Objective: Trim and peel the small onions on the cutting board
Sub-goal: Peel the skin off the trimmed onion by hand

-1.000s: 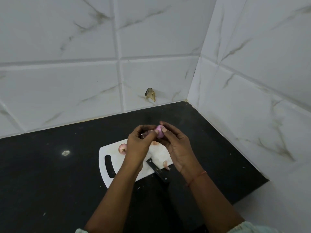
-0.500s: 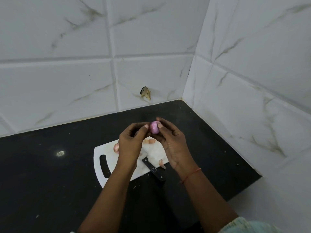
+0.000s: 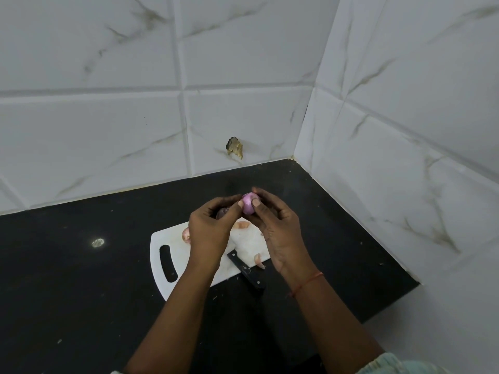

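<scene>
A small pink-purple onion (image 3: pixel 248 203) is held above the white cutting board (image 3: pixel 172 238), pinched between the fingertips of both hands. My left hand (image 3: pixel 210 230) grips its left side, with a darker piece of peel (image 3: pixel 223 211) tucked under the fingers. My right hand (image 3: pixel 278 225) holds its right side, thumb on the front. Another small onion (image 3: pixel 185 234) lies on the board, partly hidden by my left hand. Pieces of peel (image 3: pixel 241 225) and an onion piece (image 3: pixel 258 260) lie on the board. A black-handled knife (image 3: pixel 245 269) rests at the board's near edge, blade hidden.
The board sits on a black countertop (image 3: pixel 81 279) in a corner of white marble-tiled walls. A chipped hole (image 3: pixel 234 147) marks the back wall. A small white spot (image 3: pixel 98 242) lies on the counter to the left. The counter's right end (image 3: pixel 415 283) is near.
Both hands keep the onion between their fingertips and have turned it slightly; more of its smooth pink surface shows. The camera view shifted a little.
</scene>
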Available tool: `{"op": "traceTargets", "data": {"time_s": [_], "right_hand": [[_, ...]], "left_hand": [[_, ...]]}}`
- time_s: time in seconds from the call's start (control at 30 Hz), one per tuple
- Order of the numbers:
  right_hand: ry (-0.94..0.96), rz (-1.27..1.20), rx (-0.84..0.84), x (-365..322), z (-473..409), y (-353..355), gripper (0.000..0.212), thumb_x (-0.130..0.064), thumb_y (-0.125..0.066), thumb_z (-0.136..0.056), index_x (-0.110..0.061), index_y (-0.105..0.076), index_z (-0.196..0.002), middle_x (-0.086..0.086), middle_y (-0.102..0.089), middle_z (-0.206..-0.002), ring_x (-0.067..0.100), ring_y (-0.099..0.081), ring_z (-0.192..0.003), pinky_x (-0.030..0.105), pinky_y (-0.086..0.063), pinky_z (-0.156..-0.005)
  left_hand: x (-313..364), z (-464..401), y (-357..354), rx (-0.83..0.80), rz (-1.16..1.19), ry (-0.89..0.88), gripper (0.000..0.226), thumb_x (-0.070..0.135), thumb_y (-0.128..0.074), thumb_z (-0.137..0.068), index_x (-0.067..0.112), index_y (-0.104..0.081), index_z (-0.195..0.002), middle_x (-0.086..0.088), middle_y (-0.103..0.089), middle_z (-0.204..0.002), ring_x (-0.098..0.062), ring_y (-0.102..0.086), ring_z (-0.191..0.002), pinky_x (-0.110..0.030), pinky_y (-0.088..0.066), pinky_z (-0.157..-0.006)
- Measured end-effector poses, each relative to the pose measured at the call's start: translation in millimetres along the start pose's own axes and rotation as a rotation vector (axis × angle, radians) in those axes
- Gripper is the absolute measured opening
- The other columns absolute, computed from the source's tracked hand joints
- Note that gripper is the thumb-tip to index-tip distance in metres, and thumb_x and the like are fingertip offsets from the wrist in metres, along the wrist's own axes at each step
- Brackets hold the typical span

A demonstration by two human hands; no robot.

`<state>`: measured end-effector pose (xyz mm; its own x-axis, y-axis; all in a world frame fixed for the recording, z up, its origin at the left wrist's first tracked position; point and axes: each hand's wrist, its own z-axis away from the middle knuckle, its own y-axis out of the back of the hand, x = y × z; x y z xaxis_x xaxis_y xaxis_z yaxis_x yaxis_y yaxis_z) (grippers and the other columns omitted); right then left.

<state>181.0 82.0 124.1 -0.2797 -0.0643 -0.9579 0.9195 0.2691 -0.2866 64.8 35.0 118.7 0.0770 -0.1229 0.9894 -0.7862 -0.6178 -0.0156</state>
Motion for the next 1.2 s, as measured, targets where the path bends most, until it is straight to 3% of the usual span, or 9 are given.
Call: {"op": "traceTargets", "data": {"time_s": [0.2, 0.27, 0.33, 0.43, 0.53, 0.63, 0.83, 1.07, 1.2], "right_hand": [[-0.02, -0.061, 0.026, 3, 2, -1, 0.023, -0.009, -0.068, -0.089, -0.013, -0.071, -0.111, 0.01, -0.072, -0.112, 0.026, -0.069, -0.107, 0.04, -0.057, -0.091], [-0.01, -0.083, 0.041, 2, 2, -2, 0.025, -0.006, -0.068, -0.089, -0.009, -0.069, -0.113, 0.011, -0.072, -0.111, 0.026, -0.069, -0.106, 0.04, -0.057, -0.091], [0.011, -0.064, 0.046, 1, 3, -1, 0.027, -0.005, -0.068, -0.088, -0.007, -0.068, -0.115, 0.011, -0.073, -0.109, 0.025, -0.07, -0.104, 0.037, -0.058, -0.09], [0.043, -0.027, 0.039, -3, 6, -1, 0.028, -0.005, -0.07, -0.087, -0.006, -0.067, -0.115, 0.007, -0.075, -0.104, 0.019, -0.071, -0.101, 0.027, -0.058, -0.082], [0.059, -0.017, 0.035, -7, 9, 1, 0.031, -0.004, -0.072, -0.085, -0.005, -0.067, -0.115, 0.006, -0.075, -0.103, 0.014, -0.072, -0.097, 0.021, -0.057, -0.076], [0.078, 0.026, 0.029, -10, 10, 4, 0.032, -0.006, -0.074, -0.083, -0.007, -0.068, -0.114, 0.003, -0.075, -0.104, 0.009, -0.071, -0.096, 0.019, -0.056, -0.074], [0.099, 0.082, 0.063, -10, 13, 9, 0.028, -0.012, -0.074, -0.084, -0.014, -0.07, -0.111, -0.003, -0.075, -0.102, 0.004, -0.07, -0.094, 0.019, -0.056, -0.072], [0.107, 0.159, 0.15, -14, 12, 14, 0.028, -0.012, -0.076, -0.083, -0.015, -0.069, -0.111, -0.005, -0.073, -0.103, 0.002, -0.069, -0.093, 0.019, -0.057, -0.077], [0.076, 0.16, 0.132, -21, 10, 18, 0.027, -0.015, -0.076, -0.083, -0.019, -0.072, -0.109, -0.005, -0.074, -0.103, 0.006, -0.07, -0.094, 0.022, -0.058, -0.073]], "left_hand": [[-3, 3, 2, 0.01, 0.023, 0.013, 0.016, 0.013, -0.069, -0.09, 0.015, -0.077, -0.103, 0.003, -0.078, -0.093, -0.015, -0.073, -0.093, -0.038, -0.058, -0.089], [-2, 4, 1, 0.008, 0.043, 0.006, 0.017, 0.017, -0.072, -0.088, 0.015, -0.077, -0.104, 0.004, -0.077, -0.094, -0.015, -0.072, -0.095, -0.035, -0.058, -0.088], [-1, 5, 0, 0.0, 0.037, -0.027, 0.018, 0.017, -0.077, -0.084, 0.018, -0.077, -0.102, 0.008, -0.077, -0.093, -0.008, -0.071, -0.094, -0.022, -0.057, -0.084], [0, 6, -1, 0.021, -0.008, -0.078, 0.017, 0.014, -0.079, -0.081, 0.015, -0.077, -0.097, 0.01, -0.076, -0.09, -0.002, -0.07, -0.089, -0.013, -0.053, -0.076], [-1, 6, -2, 0.045, -0.035, -0.08, 0.011, 0.014, -0.079, -0.081, 0.012, -0.076, -0.091, 0.009, -0.074, -0.082, -0.007, -0.07, -0.083, -0.018, -0.054, -0.073], [1, 5, -4, 0.017, 0.003, -0.052, 0.009, 0.012, -0.077, -0.083, 0.012, -0.075, -0.091, 0.007, -0.076, -0.086, -0.014, -0.072, -0.087, -0.029, -0.058, -0.079], [3, 11, -13, 0.018, -0.047, -0.115, 0.01, 0.01, -0.074, -0.086, 0.009, -0.074, -0.096, 0.005, -0.075, -0.09, -0.007, -0.07, -0.085, -0.012, -0.052, -0.071], [1, 8, -27, -0.08, -0.139, -0.05, 0.01, 0.014, -0.063, -0.095, 0.01, -0.068, -0.102, -0.004, -0.071, -0.084, -0.013, -0.069, -0.065, -0.021, -0.055, -0.064], [4, 5, -30, -0.156, -0.091, 0.037, 0.017, 0.017, -0.056, -0.099, 0.007, -0.066, -0.108, -0.009, -0.069, -0.087, -0.015, -0.067, -0.069, -0.027, -0.056, -0.067]]}}
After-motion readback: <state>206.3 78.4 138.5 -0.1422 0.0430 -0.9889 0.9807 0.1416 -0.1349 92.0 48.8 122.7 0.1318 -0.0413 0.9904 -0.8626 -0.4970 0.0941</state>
